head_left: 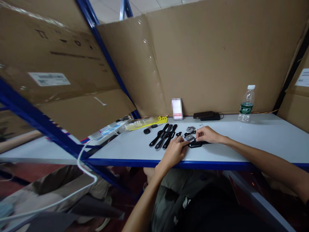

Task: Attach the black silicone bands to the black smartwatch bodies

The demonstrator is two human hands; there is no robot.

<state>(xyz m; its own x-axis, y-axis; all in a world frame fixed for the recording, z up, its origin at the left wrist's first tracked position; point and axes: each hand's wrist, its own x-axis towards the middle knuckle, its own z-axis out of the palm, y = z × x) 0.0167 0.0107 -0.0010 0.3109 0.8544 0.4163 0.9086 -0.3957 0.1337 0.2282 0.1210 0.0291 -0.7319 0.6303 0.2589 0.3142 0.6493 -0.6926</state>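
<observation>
Black part (196,144) between both hands' fingers (184,145).

Nothing can be read: the white label (49,79) on the left cardboard box (55,58) and the bottle's green label (246,108) are too blurred.

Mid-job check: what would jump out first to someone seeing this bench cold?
Both hands meet at the table's front edge: the left hand and right hand touch a small black device. Just left lies a row of black watch straps. A water bottle stands at the back right against the cardboard wall.
</observation>
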